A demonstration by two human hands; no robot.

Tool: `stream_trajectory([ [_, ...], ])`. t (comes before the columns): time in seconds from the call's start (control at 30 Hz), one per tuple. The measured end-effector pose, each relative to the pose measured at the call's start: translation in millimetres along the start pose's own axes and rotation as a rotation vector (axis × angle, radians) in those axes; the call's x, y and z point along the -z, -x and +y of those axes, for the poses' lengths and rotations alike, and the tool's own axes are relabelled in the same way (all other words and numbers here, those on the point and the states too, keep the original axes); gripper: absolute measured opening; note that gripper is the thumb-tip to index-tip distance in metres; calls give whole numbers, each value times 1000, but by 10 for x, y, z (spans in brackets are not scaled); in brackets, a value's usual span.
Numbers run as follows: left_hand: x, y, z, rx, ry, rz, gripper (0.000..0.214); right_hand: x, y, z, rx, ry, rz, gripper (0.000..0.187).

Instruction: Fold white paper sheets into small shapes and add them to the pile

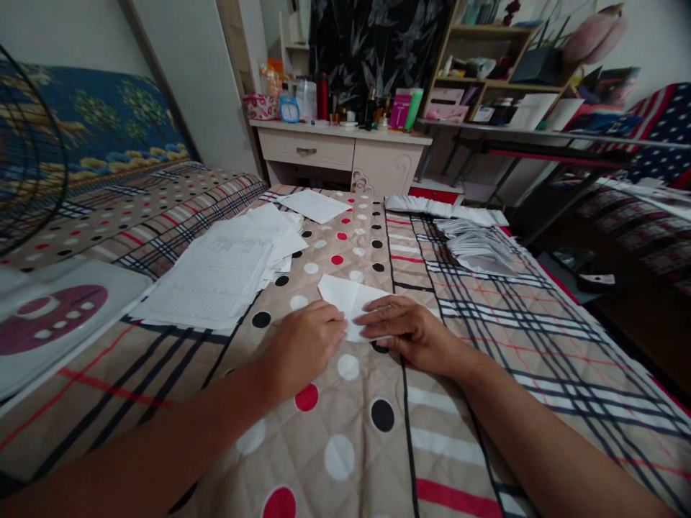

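Note:
A small white sheet of folded paper (348, 291) lies on the quilted bedspread in front of me, with a crease near its middle. My left hand (305, 345) is closed at its left side, the fingertips pressed together on the lower left edge. From the right, my right hand (413, 334) grips the paper with its fingers bent over the top, slightly apart. Its palm hides the paper's right part. Left of the hands lies a loose stack of printed sheets (216, 270). Beyond it rests a separate white sheet (316, 206).
Bundles of folded papers (478, 248) and a long row of folded paper (432, 207) lie at the bed's far right. A plastic bag with a purple print (54, 316) is at the left. A cream dresser (307, 147) with bottles stands beyond the bed.

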State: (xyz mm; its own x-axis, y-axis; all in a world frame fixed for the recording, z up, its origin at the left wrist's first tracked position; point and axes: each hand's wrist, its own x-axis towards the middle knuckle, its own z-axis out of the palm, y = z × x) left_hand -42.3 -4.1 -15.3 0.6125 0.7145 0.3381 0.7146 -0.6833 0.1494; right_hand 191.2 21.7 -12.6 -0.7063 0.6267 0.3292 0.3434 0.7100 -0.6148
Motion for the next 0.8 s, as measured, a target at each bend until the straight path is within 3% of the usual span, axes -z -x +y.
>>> stream_trajectory([
  [0.1, -9, 93, 167, -29, -210, -84, 34, 15, -14, -14, -57, -113, -43, 23],
  [0.2, -40, 171, 247, -55, -324, -85, 39, -3, -39, -42, -133, -193, -1, 20],
  [0.37, -67, 246, 186, -97, -231, -21, 40, -119, -138, -7, -309, -236, 223, 16],
  [0.5, -60, 264, 135, -98, -110, 50, 35, -177, -249, 87, -385, -128, 357, 20],
  [0.57, -44, 251, 127, -86, -52, 84, 33, -153, -284, 110, -423, -82, 334, 22],
  [0.7, -6, 208, 116, -48, 16, 95, 27, -43, -294, 112, -400, -96, 149, 15],
  [0.8, 2, 194, 104, -53, 25, 93, 25, -22, -288, 117, -415, -85, 148, 12],
])
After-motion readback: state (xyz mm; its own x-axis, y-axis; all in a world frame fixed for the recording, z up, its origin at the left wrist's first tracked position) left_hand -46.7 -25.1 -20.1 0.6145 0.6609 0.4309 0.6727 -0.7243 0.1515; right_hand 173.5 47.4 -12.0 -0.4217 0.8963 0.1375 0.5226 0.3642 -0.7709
